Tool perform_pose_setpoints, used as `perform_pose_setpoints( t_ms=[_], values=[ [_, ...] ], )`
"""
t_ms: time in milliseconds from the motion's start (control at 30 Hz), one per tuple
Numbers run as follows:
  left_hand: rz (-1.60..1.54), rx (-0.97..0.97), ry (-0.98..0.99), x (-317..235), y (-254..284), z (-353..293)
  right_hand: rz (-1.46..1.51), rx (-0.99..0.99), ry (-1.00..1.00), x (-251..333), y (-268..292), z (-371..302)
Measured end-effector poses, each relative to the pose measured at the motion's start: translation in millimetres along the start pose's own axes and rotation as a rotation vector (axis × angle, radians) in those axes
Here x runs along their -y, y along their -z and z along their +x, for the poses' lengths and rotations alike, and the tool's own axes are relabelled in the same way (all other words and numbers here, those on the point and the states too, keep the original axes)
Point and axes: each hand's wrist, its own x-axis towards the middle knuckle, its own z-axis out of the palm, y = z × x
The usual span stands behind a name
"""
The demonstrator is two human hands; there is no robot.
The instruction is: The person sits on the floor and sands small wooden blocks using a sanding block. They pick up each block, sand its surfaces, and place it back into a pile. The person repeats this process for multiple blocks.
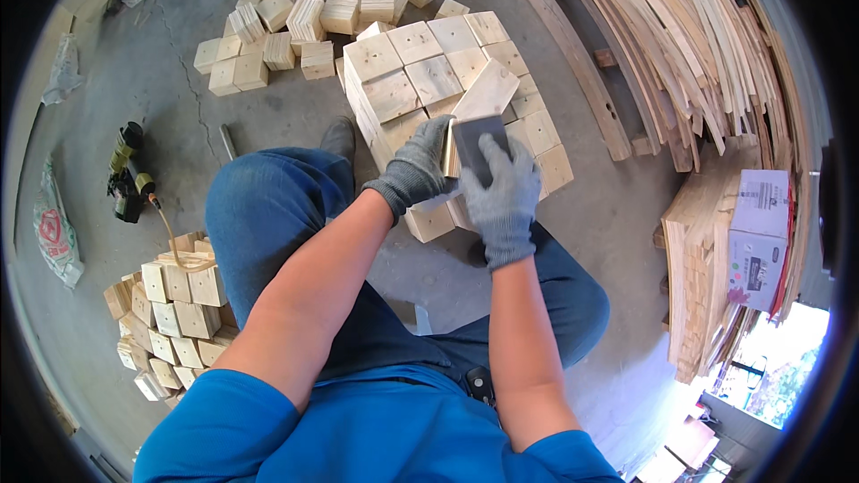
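Both my hands wear grey knit gloves and meet over a stack of square wooden blocks (392,96) between my knees. My left hand (416,161) is closed around a wooden block (451,150), whose layered edge shows beside the fingertips. Against that block, my right hand (501,188) holds a dark grey rectangular sanding block (474,132), its fingers lying over the dark face. Just beyond the sanding block, a pale wooden piece (489,89) rests slantwise on top of the stack. My gloves and the sanding block hide part of the held block.
Loose wooden blocks (305,21) lie scattered on the concrete floor ahead. At the lower left stands another block pile (179,284), near a nail gun (125,170) with a hose. Long boards (662,45) and a cardboard box (759,233) line the right side.
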Motion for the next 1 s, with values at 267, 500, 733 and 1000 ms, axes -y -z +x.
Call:
perform_pose_setpoints(
  t_ms=[267,500,733,1000],
  values=[
    [-0.170,-0.069,-0.075,18.6,-16.8,7.3,0.019,0.033,0.048,-5.5,19.1,-67.0],
    [-0.029,-0.029,-0.001,-13.4,4.4,-2.5,0.030,-0.007,0.056,-9.5,4.5,10.8],
    [-0.168,-0.061,-0.043,0.0,-4.5,0.2,-0.038,0.080,-0.015,-26.7,-14.4,101.9],
    [-0.046,-0.014,-0.005,-6.6,-4.6,-1.2,0.056,-0.006,0.037,-23.6,4.9,17.8]
  ],
)
